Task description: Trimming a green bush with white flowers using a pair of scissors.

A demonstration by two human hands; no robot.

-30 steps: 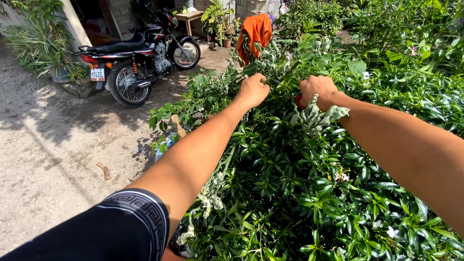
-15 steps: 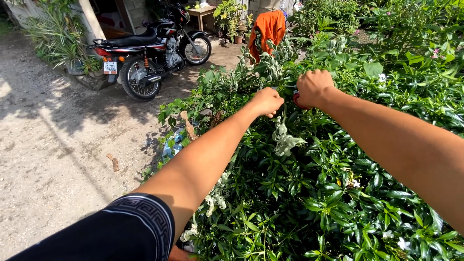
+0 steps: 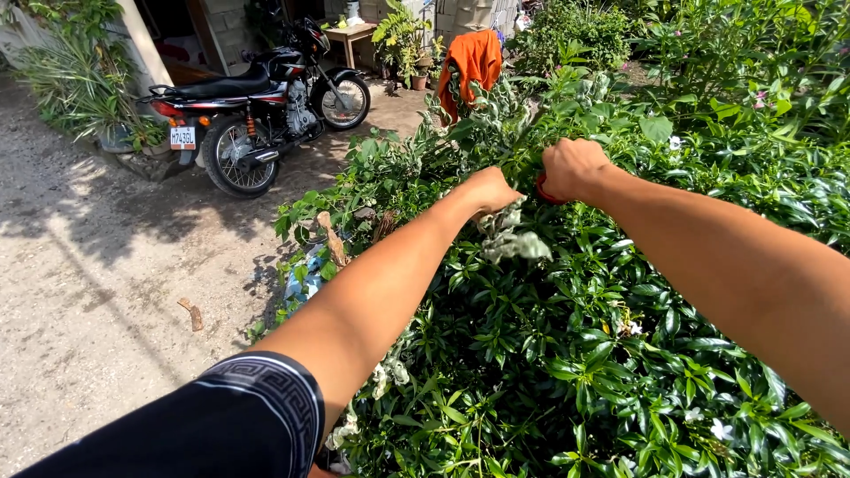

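left hand [image 3: 485, 192]: over the hedge [image 3: 567, 354], left of the right hand, touching a pale sprig [image 3: 512, 237] just below it
right hand [image 3: 573, 168]: just right of the left hand, above the hedge top
hedge: fills the right half, beside the dirt yard [image 3: 88, 283] on its left
motorcycle [image 3: 252, 106]: on the yard, behind the hedge's left edge
cloth [image 3: 471, 60]: on the plants behind both hands
small table [image 3: 349, 35]: behind the motorcycle

Home yard: shrubs [image 3: 567, 354], parked motorbike [image 3: 252, 106], dirt ground [image 3: 88, 292].
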